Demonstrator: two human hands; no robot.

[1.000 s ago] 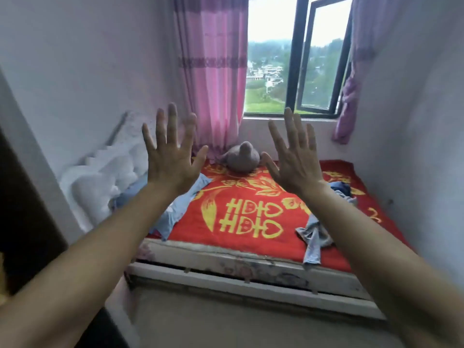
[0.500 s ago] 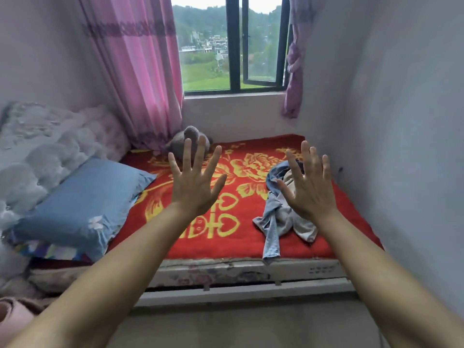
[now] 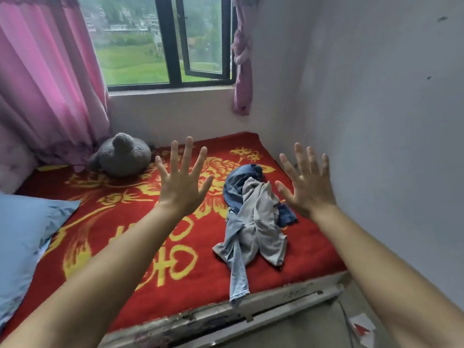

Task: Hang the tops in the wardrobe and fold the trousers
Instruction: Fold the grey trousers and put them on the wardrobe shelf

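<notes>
A heap of clothes (image 3: 253, 222) lies on the right part of the red bed cover (image 3: 150, 247): a grey garment on top, dark blue denim under it, and a light denim trouser leg (image 3: 238, 277) trailing over the bed's front edge. My left hand (image 3: 182, 182) is held up over the bed's middle, fingers spread, holding nothing. My right hand (image 3: 307, 184) is raised just right of the heap, fingers spread too, touching nothing. No wardrobe is in view.
A blue pillow (image 3: 22, 234) lies at the bed's left. A grey plush toy (image 3: 123, 156) sits at the back by the pink curtain (image 3: 47, 79). The window (image 3: 170, 41) is behind the bed, a white wall (image 3: 376, 121) close on the right.
The view has swung right and moved closer to the bed; the clothes heap now sits between my raised hands. Both hands stay spread and hold nothing.
</notes>
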